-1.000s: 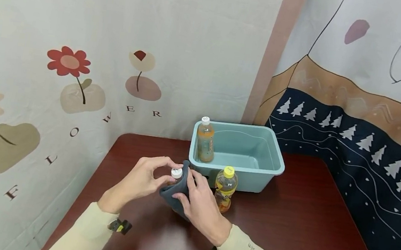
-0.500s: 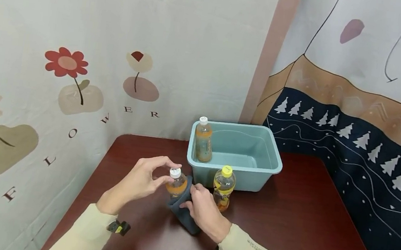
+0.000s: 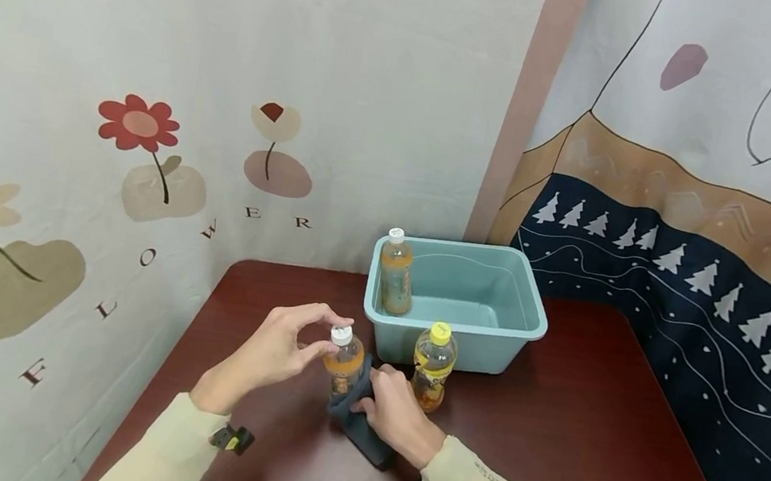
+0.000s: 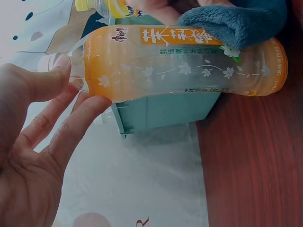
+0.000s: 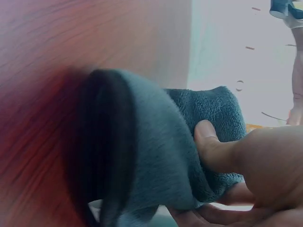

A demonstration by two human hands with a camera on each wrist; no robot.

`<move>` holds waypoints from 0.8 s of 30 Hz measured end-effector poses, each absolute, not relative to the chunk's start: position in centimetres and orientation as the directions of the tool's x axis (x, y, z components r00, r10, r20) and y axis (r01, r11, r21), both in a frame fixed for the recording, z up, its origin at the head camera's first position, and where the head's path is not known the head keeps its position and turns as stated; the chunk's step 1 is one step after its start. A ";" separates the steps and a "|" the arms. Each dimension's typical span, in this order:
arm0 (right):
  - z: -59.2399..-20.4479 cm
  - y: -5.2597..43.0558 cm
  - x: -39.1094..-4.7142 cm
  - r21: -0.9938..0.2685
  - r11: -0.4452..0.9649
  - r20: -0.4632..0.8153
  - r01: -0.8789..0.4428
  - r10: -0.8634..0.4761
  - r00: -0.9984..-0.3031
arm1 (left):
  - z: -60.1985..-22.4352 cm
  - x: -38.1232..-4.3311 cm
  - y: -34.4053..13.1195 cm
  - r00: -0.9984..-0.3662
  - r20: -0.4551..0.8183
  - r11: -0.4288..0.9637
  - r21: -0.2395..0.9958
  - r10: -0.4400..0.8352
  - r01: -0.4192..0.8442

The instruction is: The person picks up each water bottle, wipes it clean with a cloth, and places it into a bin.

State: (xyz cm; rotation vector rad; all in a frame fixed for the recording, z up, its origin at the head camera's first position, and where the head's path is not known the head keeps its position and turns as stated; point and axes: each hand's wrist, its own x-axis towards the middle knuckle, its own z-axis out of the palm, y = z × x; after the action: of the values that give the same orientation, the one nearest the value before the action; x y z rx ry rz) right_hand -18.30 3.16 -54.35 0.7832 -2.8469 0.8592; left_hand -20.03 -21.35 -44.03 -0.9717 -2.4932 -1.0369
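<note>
An orange-labelled bottle (image 3: pixel 344 367) with a white cap stands upright on the table. My left hand (image 3: pixel 277 344) pinches it at the cap and neck between thumb and fingers, as the left wrist view confirms. Against the bottle's lower right side lies a dark blue-grey cloth (image 3: pixel 365 431), which my right hand (image 3: pixel 399 412) grips with the thumb on top. In the right wrist view the cloth (image 5: pixel 156 146) droops in a fold toward the table. Just beyond the right hand stands a yellow-capped bottle (image 3: pixel 433 367), apart from the orange-labelled one.
Behind the hands sits a light blue plastic bin (image 3: pixel 459 346) holding another orange-labelled bottle (image 3: pixel 396 274) in its left end. The dark red wooden table (image 3: pixel 571 432) meets a printed fabric backdrop (image 3: pixel 387 112) at the back and sides.
My right hand has slid the cloth down from around the bottle's neck to its lower side, uncovering the orange label. The left hand has kept its hold near the cap.
</note>
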 end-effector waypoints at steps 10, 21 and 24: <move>-51.2 2.6 -17.1 -0.563 0.627 0.398 -0.539 -0.366 -0.841 | -44.0 -19.7 -21.6 -0.755 0.469 0.523 0.545 0.458 0.655; -47.7 2.0 -16.6 -0.493 0.590 0.581 -0.639 -0.324 -0.747 | -43.9 -19.8 -21.6 -0.746 0.478 0.526 0.529 0.464 0.666; -47.4 2.0 -16.6 -0.477 0.603 0.570 -0.640 -0.342 -0.747 | -44.0 -19.8 -21.7 -0.750 0.474 0.526 0.534 0.462 0.662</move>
State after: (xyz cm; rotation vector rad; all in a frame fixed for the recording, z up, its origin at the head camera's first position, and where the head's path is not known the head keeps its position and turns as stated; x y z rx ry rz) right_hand -16.62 1.99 -47.40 0.7833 -2.4081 0.9559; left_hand -19.85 -21.72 -43.99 -0.9423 -2.4948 -1.0463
